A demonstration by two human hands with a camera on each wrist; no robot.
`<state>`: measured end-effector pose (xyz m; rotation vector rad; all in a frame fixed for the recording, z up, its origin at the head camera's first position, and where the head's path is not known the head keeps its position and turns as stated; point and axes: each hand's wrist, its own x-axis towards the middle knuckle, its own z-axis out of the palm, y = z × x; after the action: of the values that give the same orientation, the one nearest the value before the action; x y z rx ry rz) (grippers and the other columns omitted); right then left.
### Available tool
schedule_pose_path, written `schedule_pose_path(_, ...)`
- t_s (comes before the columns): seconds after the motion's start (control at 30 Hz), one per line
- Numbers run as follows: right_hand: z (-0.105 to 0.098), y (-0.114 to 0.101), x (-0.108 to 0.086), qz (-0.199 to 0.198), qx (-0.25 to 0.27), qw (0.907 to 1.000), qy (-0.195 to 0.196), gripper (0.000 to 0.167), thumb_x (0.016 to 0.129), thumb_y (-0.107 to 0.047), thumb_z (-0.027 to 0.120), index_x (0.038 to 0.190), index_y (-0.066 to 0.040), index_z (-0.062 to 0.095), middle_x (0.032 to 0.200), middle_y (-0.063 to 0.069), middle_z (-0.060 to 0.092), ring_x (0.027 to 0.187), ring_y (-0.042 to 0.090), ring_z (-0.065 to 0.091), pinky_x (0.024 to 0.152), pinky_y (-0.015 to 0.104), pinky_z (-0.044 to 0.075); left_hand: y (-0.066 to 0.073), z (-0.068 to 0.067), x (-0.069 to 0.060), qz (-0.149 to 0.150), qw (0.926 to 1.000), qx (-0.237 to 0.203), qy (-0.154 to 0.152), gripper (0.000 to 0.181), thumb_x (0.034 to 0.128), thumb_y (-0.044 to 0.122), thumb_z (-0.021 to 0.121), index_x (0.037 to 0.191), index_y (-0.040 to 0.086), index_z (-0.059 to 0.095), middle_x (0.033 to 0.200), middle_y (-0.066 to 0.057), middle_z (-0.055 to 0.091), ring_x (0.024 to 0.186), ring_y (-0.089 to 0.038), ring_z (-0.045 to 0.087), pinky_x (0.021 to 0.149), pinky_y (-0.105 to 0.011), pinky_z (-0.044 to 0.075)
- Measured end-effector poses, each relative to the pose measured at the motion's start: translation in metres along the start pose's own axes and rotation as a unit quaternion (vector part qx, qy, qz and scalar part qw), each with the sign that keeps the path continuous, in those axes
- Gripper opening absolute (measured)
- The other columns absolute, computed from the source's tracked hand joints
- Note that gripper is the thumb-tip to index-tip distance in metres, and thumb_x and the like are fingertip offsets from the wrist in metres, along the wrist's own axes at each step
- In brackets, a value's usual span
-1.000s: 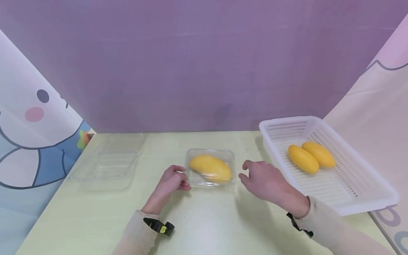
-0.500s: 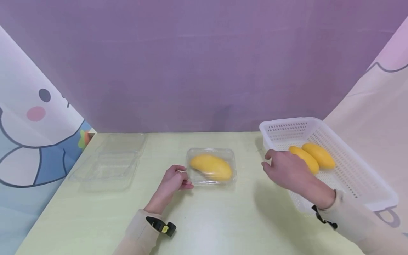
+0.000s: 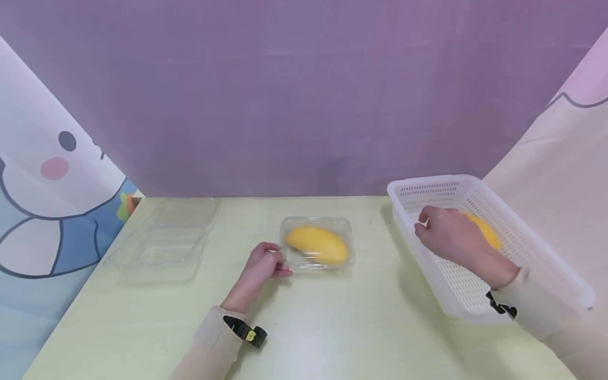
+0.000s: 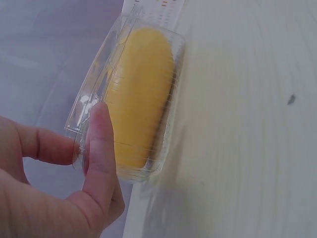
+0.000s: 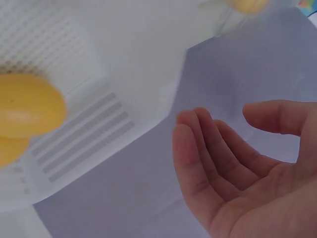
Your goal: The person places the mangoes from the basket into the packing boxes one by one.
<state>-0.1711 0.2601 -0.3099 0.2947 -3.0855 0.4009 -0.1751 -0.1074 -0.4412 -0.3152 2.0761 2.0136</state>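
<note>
A yellow mango [image 3: 317, 245] lies inside a clear plastic clamshell box [image 3: 291, 262] in the middle of the table. My left hand [image 3: 260, 270] pinches the box's left edge; in the left wrist view the thumb [image 4: 55, 148] and a finger meet at its rim. Over the left part of a white perforated basket [image 3: 456, 301] hovers my right hand [image 3: 451, 236], holding nothing. Its fingers are loosely bent, with thumb and fingertips apart in the right wrist view. Two mangoes [image 5: 29, 105] lie in the basket; in the head view the hand covers one and partly hides the other mango [image 3: 489, 233].
An opened clear plastic container [image 3: 163, 248] lies on the table [image 3: 309, 332] at the left. A purple wall [image 3: 304, 105] rises behind the table. Printed cloths [image 3: 57, 227] hang at both sides.
My right hand has moved right, from beside the box to above the basket. The box has shifted slightly right and away, and my left hand has moved with it.
</note>
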Motion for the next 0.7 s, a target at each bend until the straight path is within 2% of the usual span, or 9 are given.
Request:
schedule_pose_path(0.33,0.0,0.032,0.015,-0.009,0.018,0.9997,-0.012,0.035,0.094,-0.018,0.058,0.114,0.009,0.064,0.096,0.021,0.069,0.09,0.039,0.065,0.078,0.055,0.051,0.001,0.008,0.006,-0.003,0.9998,-0.02,0.006,0.045,0.0862,-0.003,0.047,0.131,-0.009,0.043,0.084,-0.015,0.057,0.069,-0.02,0.064,0.071,-0.032,0.061)
schedule_pose_path(0.7,0.0,0.067,0.031,0.005,0.036,0.997,-0.069,0.047,0.096,-0.021,0.059,0.124,0.016,0.053,0.113,0.035,0.063,0.107,0.051,0.058,0.089,0.063,0.047,0.002,0.018,0.011,-0.001,0.9993,-0.033,0.015,0.048,0.0841,-0.005,0.046,0.131,-0.009,0.042,0.087,-0.016,0.055,0.069,-0.019,0.063,0.071,-0.032,0.061)
